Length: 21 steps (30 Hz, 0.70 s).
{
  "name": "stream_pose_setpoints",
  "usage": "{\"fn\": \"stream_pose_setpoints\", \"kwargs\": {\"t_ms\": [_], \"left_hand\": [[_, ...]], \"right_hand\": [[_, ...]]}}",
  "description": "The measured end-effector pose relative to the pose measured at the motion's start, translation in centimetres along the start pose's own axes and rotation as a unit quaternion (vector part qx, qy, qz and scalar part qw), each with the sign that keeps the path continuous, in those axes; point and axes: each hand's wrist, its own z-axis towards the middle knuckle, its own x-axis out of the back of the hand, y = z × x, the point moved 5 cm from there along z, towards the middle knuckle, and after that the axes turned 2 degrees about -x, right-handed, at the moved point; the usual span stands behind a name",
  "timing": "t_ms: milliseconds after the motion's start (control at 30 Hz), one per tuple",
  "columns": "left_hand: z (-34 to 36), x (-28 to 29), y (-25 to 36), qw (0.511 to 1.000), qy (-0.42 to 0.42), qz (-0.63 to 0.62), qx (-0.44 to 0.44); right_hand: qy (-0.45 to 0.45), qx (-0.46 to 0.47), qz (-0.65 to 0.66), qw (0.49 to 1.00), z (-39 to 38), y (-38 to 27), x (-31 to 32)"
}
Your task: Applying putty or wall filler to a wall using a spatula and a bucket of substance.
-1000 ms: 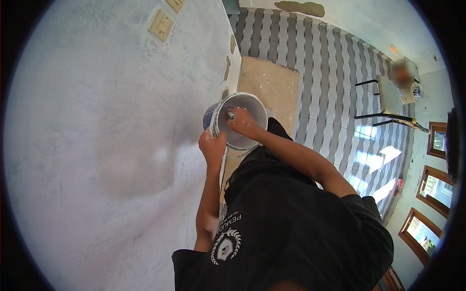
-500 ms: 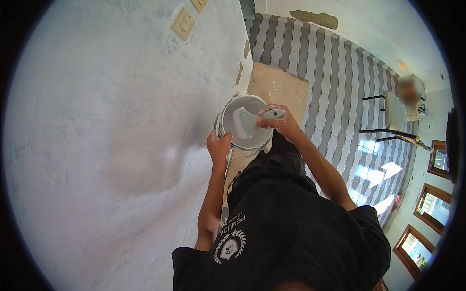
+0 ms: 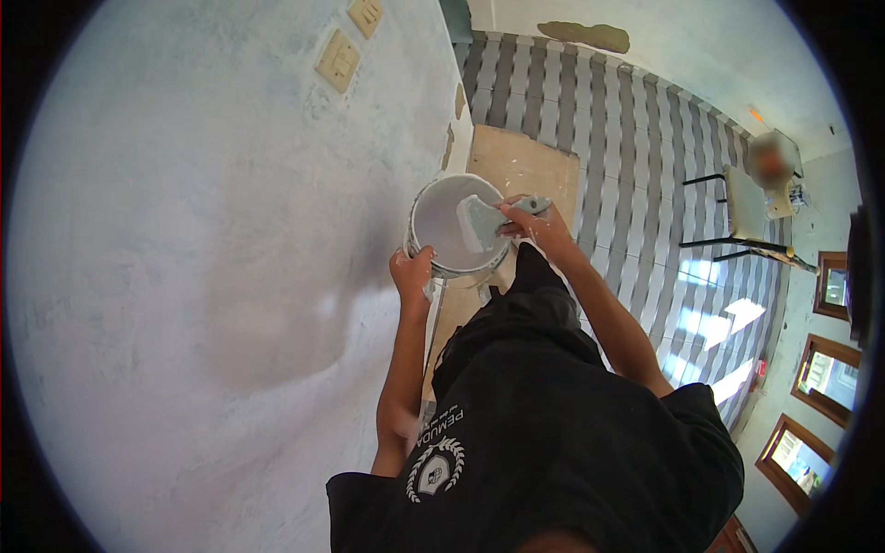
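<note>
My left hand (image 3: 411, 273) grips the rim of a paint-smeared bucket (image 3: 424, 195) holding pale grey-white paint. My right hand (image 3: 544, 229) is closed on the grey handle of a wide brush (image 3: 484, 224), whose bristles are coated white and sit over the paint at the bucket's right side. Both hands have white smears. The bucket is close beside the pale, mottled wall (image 3: 203, 249) on my left, above a brown board (image 3: 525, 152) on the floor. Whether it rests on anything is hidden.
Two switch plates (image 3: 337, 61) are on the left wall. A grey striped tiled floor (image 3: 627, 166) lies to the right, with a metal-legged chair (image 3: 742, 207) carrying items I cannot make out. Wooden-framed windows (image 3: 820, 373) line the right wall, and patched plaster (image 3: 581, 37) shows at the far wall.
My right hand rose out of the bucket with the brush and moved right, turning the bristles into view. Since half a second ago it has shifted only slightly. My left hand still grips the rim.
</note>
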Motion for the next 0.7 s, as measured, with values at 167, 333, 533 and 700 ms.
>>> {"fn": "stream_pose_setpoints", "kwargs": {"t_ms": [167,333,533,700], "left_hand": [[2.8,-1.4,-1.3,0.994,-0.017,-0.085,0.068],[4.5,-3.1,-0.9,0.99,-0.02,-0.123,0.072],[6.1,-4.1,0.9,0.992,-0.014,-0.11,0.059],[7.5,-4.7,-0.3,0.989,-0.025,-0.122,0.078]], "right_hand": [[0.004,0.023,0.081,0.996,1.5,-0.9,0.5],[0.002,0.045,0.051,0.998,3.0,-1.0,1.3],[0.011,0.058,0.058,0.997,4.5,-1.5,3.2],[0.003,0.042,0.103,0.994,6.1,-1.7,3.8]]}}
